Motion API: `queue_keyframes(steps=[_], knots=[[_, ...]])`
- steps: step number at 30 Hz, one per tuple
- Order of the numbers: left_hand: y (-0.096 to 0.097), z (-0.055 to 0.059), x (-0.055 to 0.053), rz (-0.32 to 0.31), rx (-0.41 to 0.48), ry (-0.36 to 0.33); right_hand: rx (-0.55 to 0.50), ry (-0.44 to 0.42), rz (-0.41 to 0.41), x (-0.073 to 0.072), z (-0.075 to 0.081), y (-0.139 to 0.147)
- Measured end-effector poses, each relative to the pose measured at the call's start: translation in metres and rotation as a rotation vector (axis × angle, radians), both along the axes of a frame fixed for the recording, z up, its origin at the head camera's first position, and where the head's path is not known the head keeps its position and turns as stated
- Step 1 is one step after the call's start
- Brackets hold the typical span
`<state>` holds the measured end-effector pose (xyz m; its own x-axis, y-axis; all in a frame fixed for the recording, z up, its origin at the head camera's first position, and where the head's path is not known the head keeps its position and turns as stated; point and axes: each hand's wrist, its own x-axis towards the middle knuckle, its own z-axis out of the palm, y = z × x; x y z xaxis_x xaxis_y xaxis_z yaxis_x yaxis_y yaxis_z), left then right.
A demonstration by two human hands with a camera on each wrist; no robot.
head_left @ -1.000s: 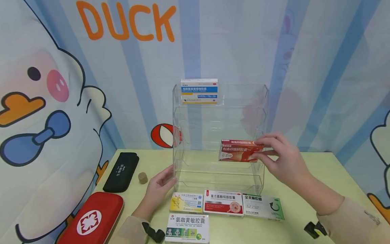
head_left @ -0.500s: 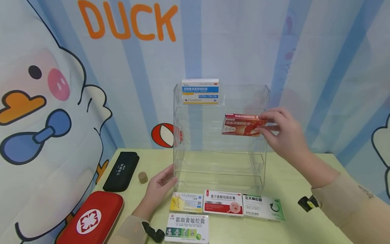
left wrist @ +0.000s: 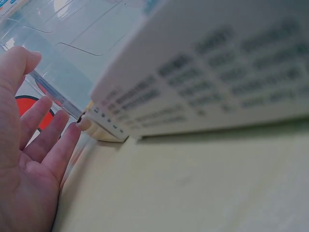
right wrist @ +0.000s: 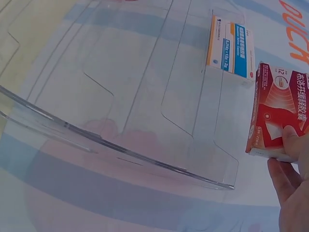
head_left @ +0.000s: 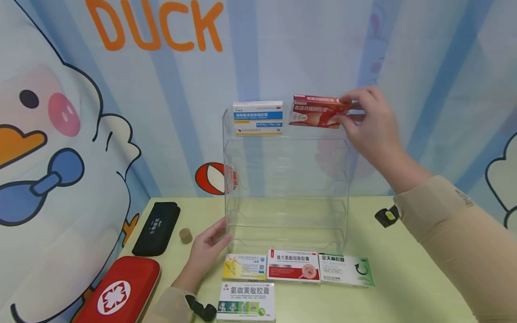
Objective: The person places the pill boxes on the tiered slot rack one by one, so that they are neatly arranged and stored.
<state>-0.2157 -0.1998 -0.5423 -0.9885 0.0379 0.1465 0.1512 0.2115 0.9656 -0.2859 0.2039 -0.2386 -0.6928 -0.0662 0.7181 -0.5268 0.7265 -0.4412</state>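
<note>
My right hand [head_left: 373,121] pinches a red medicine box [head_left: 315,111] by its right end, thumb in front and fingers behind. The box is raised at the top tier of a clear acrylic tiered rack [head_left: 284,197]. Beside it, a white-and-blue medicine box [head_left: 258,119] stands in that tier on the left. In the right wrist view the red box [right wrist: 282,104] appears just past the rack's top edge. My left hand [head_left: 206,246] is at the rack's lower left side; in the left wrist view its fingers [left wrist: 46,137] are extended, fingertips right at the clear side wall.
In front of the rack lie a yellow-and-white box [head_left: 244,268], a red-and-white box [head_left: 293,266], a green-and-white box [head_left: 346,270] and a larger white box [head_left: 246,301]. To the left are a black case [head_left: 156,229], a small cork-coloured cylinder [head_left: 186,236] and a red first-aid case [head_left: 117,291].
My right hand has lifted the red medicine box from the rack's lower middle up to its top tier. The left hand keeps its place at the rack's side; the head view has shifted slightly.
</note>
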Motion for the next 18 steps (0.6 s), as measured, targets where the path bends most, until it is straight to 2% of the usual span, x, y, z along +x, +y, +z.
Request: queue_keyframes(steps=[10,18], knots=[[-0.005,0.001,-0.001,-0.011,0.016,-0.003,-0.109,-0.127,-0.106,-0.034,0.018,-0.013],[-0.002,0.002,-0.001,-0.016,0.028,-0.013,-0.141,-0.183,-0.118,-0.046,0.014,-0.014]])
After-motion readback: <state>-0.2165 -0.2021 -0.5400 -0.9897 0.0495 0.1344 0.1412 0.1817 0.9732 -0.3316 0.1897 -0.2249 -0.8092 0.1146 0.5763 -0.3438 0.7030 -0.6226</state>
